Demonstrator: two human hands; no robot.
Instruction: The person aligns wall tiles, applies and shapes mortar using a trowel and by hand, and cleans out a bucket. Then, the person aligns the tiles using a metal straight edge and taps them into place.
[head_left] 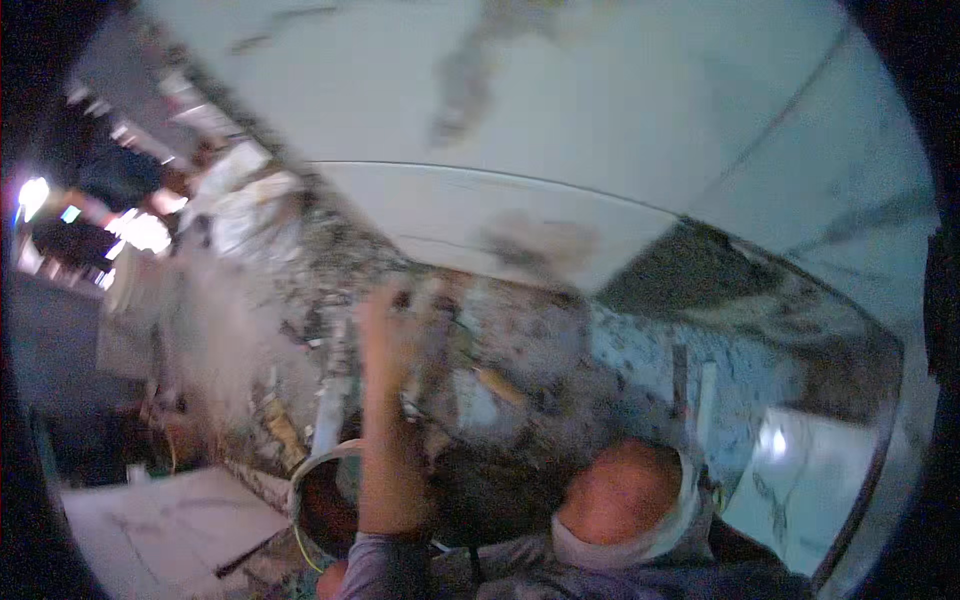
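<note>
My left forearm rises from a grey sleeve, and my left hand (385, 325) is over the rubble-strewn floor at the foot of the tiled wall. Motion smears its fingers, and I cannot make out what, if anything, is in them. Just right of the hand lies a tool with a yellowish handle (500, 386), its head blurred. A pale-rimmed bucket (297, 490) stands left of my forearm, partly hidden by it. White marbled tile (380, 205) rises right in front of the hand. My right hand does not show.
A bent knee (620, 495) fills the lower right. White marbled slabs lie at lower left (170, 520) and far right (810, 480). A dark gap (690, 270) opens under the wall tile. Pale crumpled bags (245, 215) and bright lights (145, 230) are farther left.
</note>
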